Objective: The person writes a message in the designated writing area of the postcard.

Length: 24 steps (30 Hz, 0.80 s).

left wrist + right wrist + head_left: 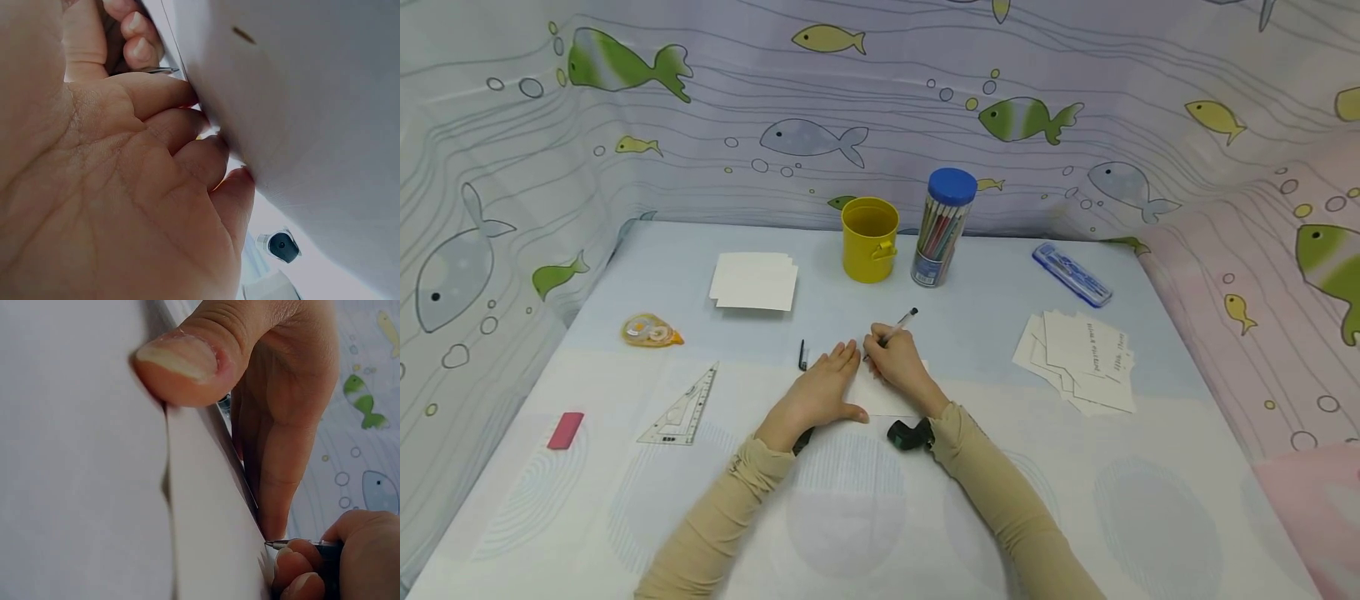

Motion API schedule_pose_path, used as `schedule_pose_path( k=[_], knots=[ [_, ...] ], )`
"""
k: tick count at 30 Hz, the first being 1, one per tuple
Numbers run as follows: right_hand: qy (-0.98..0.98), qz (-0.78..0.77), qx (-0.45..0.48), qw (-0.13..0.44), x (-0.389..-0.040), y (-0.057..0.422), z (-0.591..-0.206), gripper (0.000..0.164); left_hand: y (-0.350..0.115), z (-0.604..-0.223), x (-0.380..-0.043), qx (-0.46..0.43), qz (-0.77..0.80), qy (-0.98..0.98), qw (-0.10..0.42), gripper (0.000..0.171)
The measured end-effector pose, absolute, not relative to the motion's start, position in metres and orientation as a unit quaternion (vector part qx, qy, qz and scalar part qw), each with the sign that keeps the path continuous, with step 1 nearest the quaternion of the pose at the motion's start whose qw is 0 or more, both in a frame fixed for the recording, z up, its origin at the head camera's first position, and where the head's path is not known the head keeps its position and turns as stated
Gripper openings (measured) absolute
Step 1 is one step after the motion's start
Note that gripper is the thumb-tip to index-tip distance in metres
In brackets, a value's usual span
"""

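In the head view my right hand [897, 360] pinches a pen [901, 323] with a clear barrel and dark end. Its tip meets a white card [887, 398], as the right wrist view shows with the pen tip [275, 544] right at the surface. My left hand [822, 387] lies across the card's left side, fingers extended and thumb spread toward the near edge. In the right wrist view the left thumb [184, 365] presses on the card. Just beyond the left hand lies a black pen cap [802, 356]. Part of the card is hidden under both hands.
Behind stand a yellow bucket [870, 242] and a blue-lidded pencil tube [942, 229]. Blank cards [755, 282], correction tape [651, 331], a set square [681, 410] and a pink eraser [566, 431] lie left; written cards [1082, 358] and a blue case [1072, 274] lie right.
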State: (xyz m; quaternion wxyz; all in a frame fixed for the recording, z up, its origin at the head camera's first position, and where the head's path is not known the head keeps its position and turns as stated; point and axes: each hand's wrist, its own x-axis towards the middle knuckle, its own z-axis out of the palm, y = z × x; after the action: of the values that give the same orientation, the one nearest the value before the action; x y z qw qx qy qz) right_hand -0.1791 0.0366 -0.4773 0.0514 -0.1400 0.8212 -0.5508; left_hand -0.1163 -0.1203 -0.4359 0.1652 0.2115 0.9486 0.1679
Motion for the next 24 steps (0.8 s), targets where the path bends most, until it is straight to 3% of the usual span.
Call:
schedule_pose_path(
  k=[24],
  knots=[
    [0.832, -0.534, -0.144, 0.037, -0.1811, 0.036, -0.4788, 0.031, -0.1215, -0.4362, -0.1157, 0.216, 0.168, 0.949, 0.156, 0.103]
  ],
)
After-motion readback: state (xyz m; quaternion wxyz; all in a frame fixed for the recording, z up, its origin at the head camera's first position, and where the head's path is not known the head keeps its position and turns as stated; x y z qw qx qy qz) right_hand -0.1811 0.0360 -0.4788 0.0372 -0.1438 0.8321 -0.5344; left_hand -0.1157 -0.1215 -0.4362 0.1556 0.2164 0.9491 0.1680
